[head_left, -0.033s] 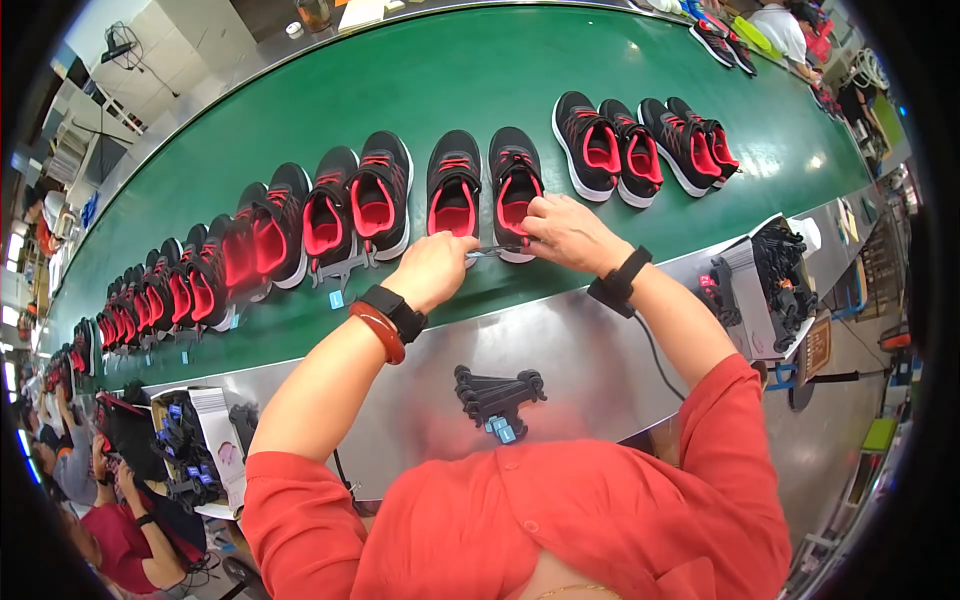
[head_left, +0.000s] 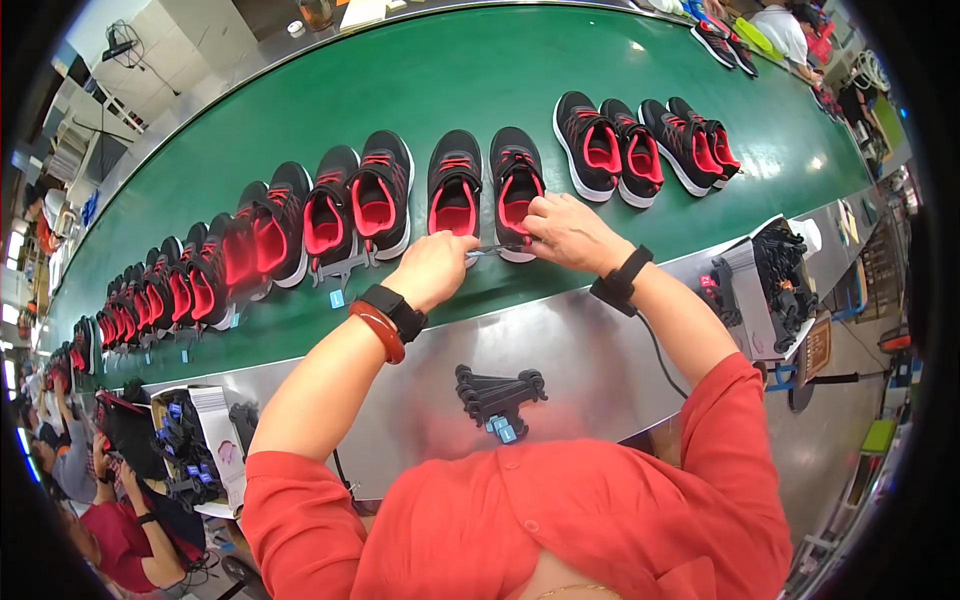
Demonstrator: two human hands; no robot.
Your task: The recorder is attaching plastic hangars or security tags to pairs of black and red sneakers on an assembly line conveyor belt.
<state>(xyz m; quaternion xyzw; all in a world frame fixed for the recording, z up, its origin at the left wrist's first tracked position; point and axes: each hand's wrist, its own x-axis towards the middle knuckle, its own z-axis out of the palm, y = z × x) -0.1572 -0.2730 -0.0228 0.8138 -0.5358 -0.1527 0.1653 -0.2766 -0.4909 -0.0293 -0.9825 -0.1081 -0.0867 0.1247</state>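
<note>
Almost nothing is moved since before: left hand (head_left: 436, 268) and right hand (head_left: 572, 232), fingers closed, pinch dark hanger (head_left: 496, 250) at shoe pair's (head_left: 456, 150) heels.

- The left forearm (head_left: 325, 395) slanted up and inward from a bent elbow.
- The left hand (head_left: 435, 268) was back-up, its fingers curled and drawn together in a pinch, tips pointing right.
- The right forearm (head_left: 688, 330) slanted up and inward toward the left.
- The right hand (head_left: 572, 232) sat slightly higher, back upward, fingers bent in a pinch.
- Both hands were near each other, apart, fingertips facing.
</note>
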